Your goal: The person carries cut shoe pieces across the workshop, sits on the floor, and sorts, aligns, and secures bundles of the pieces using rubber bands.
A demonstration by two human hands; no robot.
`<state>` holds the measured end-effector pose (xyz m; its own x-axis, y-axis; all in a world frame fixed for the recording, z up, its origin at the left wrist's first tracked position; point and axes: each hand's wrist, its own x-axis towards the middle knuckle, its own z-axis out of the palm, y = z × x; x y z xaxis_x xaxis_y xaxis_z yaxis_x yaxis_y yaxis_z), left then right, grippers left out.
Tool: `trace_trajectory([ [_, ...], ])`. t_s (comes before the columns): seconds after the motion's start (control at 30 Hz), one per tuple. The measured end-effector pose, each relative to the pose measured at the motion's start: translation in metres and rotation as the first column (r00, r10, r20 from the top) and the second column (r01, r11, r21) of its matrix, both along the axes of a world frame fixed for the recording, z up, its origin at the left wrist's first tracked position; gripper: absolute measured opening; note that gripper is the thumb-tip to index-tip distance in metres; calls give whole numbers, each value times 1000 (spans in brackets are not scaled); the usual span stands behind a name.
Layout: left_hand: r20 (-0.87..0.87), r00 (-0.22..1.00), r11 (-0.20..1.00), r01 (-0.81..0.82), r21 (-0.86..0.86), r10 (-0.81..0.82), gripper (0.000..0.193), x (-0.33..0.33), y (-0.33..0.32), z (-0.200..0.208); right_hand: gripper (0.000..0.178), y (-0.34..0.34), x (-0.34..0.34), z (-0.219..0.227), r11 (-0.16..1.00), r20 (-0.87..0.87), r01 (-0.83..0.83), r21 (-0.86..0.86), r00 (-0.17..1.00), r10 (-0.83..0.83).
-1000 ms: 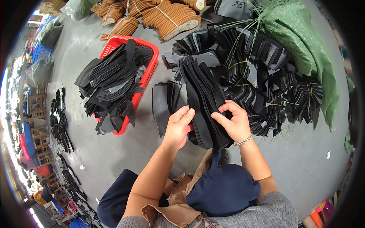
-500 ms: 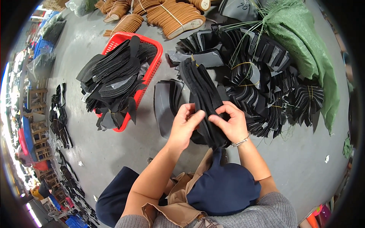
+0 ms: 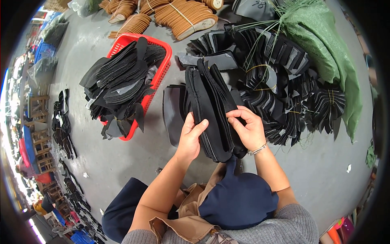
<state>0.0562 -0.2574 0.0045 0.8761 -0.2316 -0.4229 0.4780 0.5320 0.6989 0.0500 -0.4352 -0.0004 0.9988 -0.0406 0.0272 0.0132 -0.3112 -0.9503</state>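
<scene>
Between my two hands is a long stack of black cut fabric pieces (image 3: 211,134), fanned apart into a left and a right part. My left hand (image 3: 192,136) grips the left part at its side, thumb on top and fingers underneath. My right hand (image 3: 248,128) pinches the right part near its edge with thumb and forefinger; a metal bracelet (image 3: 257,149) circles that wrist. Just beyond the left part, grey-backed black pieces (image 3: 172,112) lie on the floor, partly covered by the stack.
A red plastic basket (image 3: 156,83) heaped with black pieces stands left of my hands. Tied bundles of black pieces (image 3: 264,97) lie to the right, beside a green woven sack (image 3: 315,38). Brown bundles (image 3: 183,18) lie at the far side. My knees in dark blue (image 3: 239,201) are close below.
The stack in my hands has spread open. Its left part has swung away to the left with my left hand, while my right hand stays near the same place.
</scene>
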Motion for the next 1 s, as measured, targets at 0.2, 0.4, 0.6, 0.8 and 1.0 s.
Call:
trace_trajectory([
  [0.2, -84, 990, 994, -110, 11, 110, 46, -7, 6, -10, 37, 26, -2, 21, 964, 138, -171, -203, 970, 201],
  [0.4, -261, 956, 988, -152, -43, 135, 49, -9, 25, -20, 72, 45, -12, 24, 814, 53, -474, -336, 853, 519],
  [0.6, 719, 656, 849, -497, 180, 231, 32, 29, 138, -11, 24, 27, 0, 13, 909, 29, 162, 385, 982, -188],
  [0.8, 178, 891, 889, -440, 123, 417, 41, 139, 286, 91, 17, -14, -21, -73, 844, -250, 324, 428, 940, -234],
  [1.0, 21, 914, 408, -202, 891, 406, 52, 143, 325, 28, 14, -3, -68, -125, 933, -188, 358, -45, 914, -360],
])
